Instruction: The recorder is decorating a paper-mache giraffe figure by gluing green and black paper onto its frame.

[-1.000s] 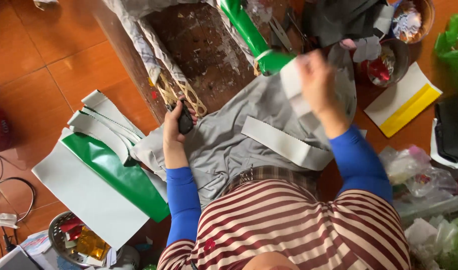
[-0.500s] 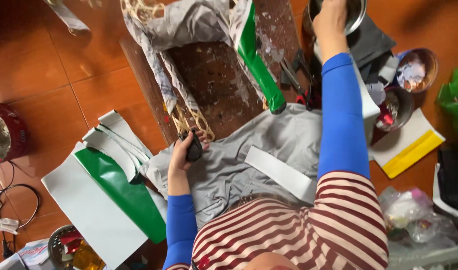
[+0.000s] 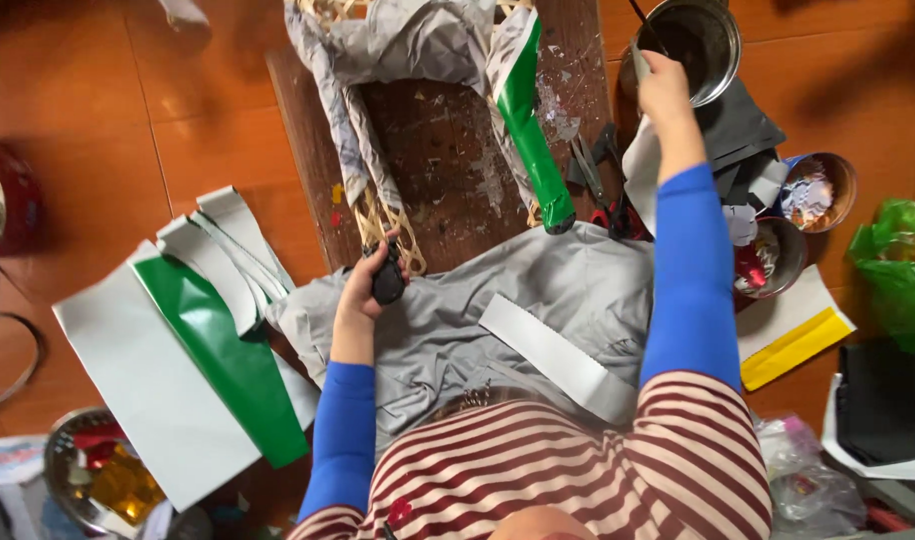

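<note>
Left hand (image 3: pixel 363 290) fingers clamped round a smooth black tool (image 3: pixel 388 282); right hand (image 3: pixel 663 90) fingers pinching white paper (image 3: pixel 642 172) beside a round steel pot (image 3: pixel 700 35).

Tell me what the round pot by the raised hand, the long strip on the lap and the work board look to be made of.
The pot looks like metal, bare and silvery, with a shiny rim. The strip looks like paper or thin card, matte white and flat with one toothed edge. The board looks like wood: dark brown, worn, flecked with pale scraps. The right hand reaches the pot's rim.
</note>
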